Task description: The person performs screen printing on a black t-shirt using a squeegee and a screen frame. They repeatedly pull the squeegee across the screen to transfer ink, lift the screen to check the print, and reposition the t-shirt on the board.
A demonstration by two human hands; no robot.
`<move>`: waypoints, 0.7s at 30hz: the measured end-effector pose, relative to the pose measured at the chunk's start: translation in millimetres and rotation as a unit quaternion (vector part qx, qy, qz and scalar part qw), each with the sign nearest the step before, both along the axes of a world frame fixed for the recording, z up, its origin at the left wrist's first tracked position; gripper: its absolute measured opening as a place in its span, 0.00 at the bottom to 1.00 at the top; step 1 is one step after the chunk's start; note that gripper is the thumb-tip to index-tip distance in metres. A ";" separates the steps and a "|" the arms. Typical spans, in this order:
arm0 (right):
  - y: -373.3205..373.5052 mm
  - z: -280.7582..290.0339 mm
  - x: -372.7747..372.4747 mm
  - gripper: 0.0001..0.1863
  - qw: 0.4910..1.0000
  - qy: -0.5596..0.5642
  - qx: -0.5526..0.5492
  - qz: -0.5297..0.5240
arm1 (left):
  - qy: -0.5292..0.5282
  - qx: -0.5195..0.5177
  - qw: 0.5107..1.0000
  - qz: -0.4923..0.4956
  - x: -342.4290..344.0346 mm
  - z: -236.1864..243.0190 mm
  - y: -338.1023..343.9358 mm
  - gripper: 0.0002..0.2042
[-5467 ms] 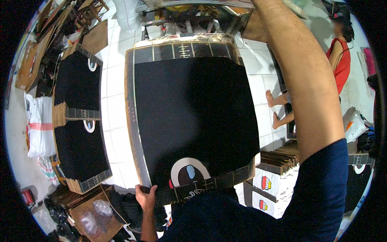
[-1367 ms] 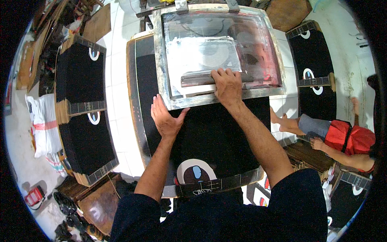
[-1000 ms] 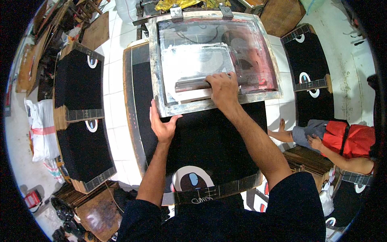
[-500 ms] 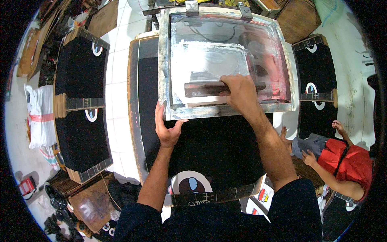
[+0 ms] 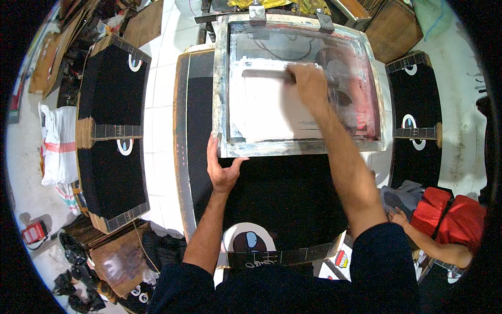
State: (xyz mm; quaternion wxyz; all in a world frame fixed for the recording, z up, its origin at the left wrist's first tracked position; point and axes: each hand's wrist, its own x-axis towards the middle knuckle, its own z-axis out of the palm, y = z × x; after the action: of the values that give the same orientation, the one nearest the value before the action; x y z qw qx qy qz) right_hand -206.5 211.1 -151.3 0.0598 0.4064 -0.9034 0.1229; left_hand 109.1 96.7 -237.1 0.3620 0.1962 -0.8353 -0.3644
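Screen [image 5: 298, 148], upper centre of the picture, apparently freshly swept.
At its lower left corner, left hand [image 5: 224, 171] spread; rightward, right hand [image 5: 309, 86] clamped on squeegee [image 5: 263, 73], now shifted upward, leaving white ink [image 5: 264, 112] spread below.

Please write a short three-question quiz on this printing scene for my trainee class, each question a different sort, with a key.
1. Multiple choice: what does the person's right hand hold? a) a paintbrush b) a squeegee c) a pair of scissors
2. True or false: the person's left hand is at the far-right corner of the screen-printing frame.
3. Count: how many metal clamps show at the frame's far edge?

Key:
1. b
2. False; it is at the near-left corner.
3. Two
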 end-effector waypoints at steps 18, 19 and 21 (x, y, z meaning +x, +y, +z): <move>62.6 141.0 114.4 0.33 0.953 0.250 -0.170 -0.005 | 0.155 0.087 0.984 0.028 -43.1 171.8 -2.7 0.52; 55.7 163.6 96.6 0.33 0.942 0.279 -0.187 0.014 | 0.166 0.079 0.983 0.025 -53.9 199.5 -10.6 0.52; 38.3 205.1 67.4 0.35 0.908 0.352 -0.222 0.050 | 0.180 0.172 0.967 -0.047 -64.7 245.7 -32.3 0.54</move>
State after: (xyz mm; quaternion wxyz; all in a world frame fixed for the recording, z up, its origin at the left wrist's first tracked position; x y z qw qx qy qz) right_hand -139.0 249.4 53.8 0.4563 0.4440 -0.7517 0.1721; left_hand 44.4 64.5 8.6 0.4502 0.1474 -0.6892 -0.5483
